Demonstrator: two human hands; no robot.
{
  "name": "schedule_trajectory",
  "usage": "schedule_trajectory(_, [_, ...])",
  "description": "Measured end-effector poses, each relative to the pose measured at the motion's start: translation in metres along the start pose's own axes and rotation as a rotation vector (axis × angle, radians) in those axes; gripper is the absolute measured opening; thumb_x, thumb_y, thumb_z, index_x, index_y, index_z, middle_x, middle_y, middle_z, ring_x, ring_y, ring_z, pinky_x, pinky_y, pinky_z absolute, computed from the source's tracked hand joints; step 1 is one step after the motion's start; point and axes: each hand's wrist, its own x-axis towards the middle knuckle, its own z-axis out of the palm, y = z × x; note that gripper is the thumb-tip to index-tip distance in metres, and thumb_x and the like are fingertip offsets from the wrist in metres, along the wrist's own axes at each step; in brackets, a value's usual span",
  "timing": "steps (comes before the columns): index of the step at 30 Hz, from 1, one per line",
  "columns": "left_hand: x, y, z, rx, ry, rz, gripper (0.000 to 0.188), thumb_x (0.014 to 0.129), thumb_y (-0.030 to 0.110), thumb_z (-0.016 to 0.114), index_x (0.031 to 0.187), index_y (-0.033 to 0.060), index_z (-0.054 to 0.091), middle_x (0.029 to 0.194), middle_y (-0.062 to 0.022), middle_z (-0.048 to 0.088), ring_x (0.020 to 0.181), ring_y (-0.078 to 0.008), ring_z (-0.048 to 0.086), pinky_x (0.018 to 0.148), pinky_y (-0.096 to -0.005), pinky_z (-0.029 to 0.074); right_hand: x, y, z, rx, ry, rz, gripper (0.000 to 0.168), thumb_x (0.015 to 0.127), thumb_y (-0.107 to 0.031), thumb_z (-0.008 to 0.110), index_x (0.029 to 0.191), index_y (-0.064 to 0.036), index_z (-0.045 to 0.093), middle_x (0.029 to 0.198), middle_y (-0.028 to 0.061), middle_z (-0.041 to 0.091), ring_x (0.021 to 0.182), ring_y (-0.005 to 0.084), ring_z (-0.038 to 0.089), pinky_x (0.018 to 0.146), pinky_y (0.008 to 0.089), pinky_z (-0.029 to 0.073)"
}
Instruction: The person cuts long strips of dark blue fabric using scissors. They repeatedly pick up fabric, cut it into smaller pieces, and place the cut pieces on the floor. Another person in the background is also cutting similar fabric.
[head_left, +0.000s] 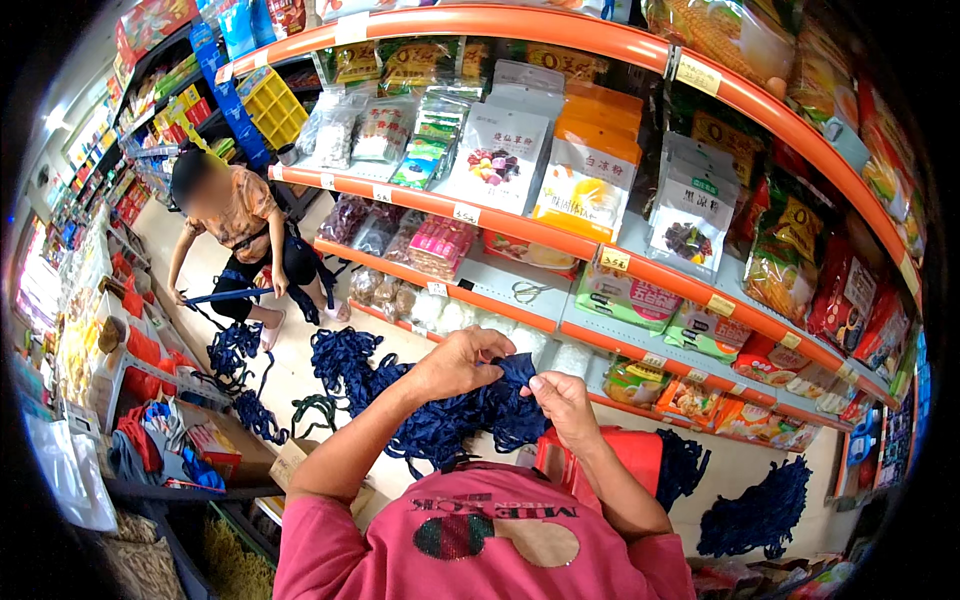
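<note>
Between my hands is a piece of dark blue fabric strip (517, 369). My left hand (461, 364) is at its left side, thumb and fingers curved near the cloth; whether they grip it is unclear. My right hand (562, 405) pinches the cloth's right edge between thumb and finger. Below and around them lies a large heap of dark blue fabric strips (435, 427), spread over my lap and the floor. A pair of scissors (531, 291) rests on the shelf ahead.
Orange-edged shelves (480, 217) with bagged goods rise close in front. A person (244, 217) sits at the left holding a blue strip. More blue strips (757, 510) lie on the floor at right, near a red stool (615, 457). A cardboard box (244, 450) stands at left.
</note>
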Motion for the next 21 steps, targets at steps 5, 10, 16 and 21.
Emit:
schedule_trajectory(5, [0.002,0.011,0.01,-0.299,0.031,-0.05,0.031,0.068,-0.007,0.052,0.098,0.0006,0.046,0.083,-0.0034,0.052,0.074,-0.0078,0.049,0.063,-0.0184,0.039,-0.001,0.011,-0.004,-0.117,0.045,-0.067,0.024,0.08,-0.02,0.047,0.066,-0.001,0.053,0.054,-0.0063,0.039,0.051,0.0025,0.033,0.045,0.0187,0.027])
schedule_trajectory(10, [0.006,0.028,0.022,-0.332,0.051,-0.003,0.031,0.067,-0.007,0.048,0.097,0.0002,0.045,0.069,-0.0026,0.05,0.064,-0.0059,0.047,0.055,-0.02,0.039,-0.001,0.018,-0.01,-0.269,0.123,-0.226,0.023,0.079,-0.017,0.047,0.063,-0.001,0.048,0.051,-0.0021,0.042,0.047,0.0065,0.035,0.044,0.0227,0.029])
schedule_trajectory(16, [0.014,0.044,0.023,0.31,0.011,0.064,0.035,0.066,-0.008,0.048,0.098,0.0037,0.042,0.066,0.0006,0.047,0.057,-0.0039,0.039,0.049,-0.0183,0.034,0.002,0.021,-0.02,-0.668,0.32,-0.472,0.016,0.076,-0.012,0.049,0.066,0.0,0.05,0.052,0.0087,0.046,0.049,0.0205,0.046,0.047,0.0285,0.036])
schedule_trajectory(21, [0.026,0.049,0.04,0.159,-0.013,0.058,0.037,0.063,-0.006,0.047,0.098,0.0041,0.041,0.064,-0.0104,0.053,0.049,-0.0102,0.042,0.045,-0.0248,0.036,0.012,0.036,-0.027,-0.427,0.332,-0.515,0.015,0.078,-0.013,0.048,0.072,0.0,0.05,0.059,0.0074,0.049,0.058,0.0194,0.049,0.052,0.0274,0.037])
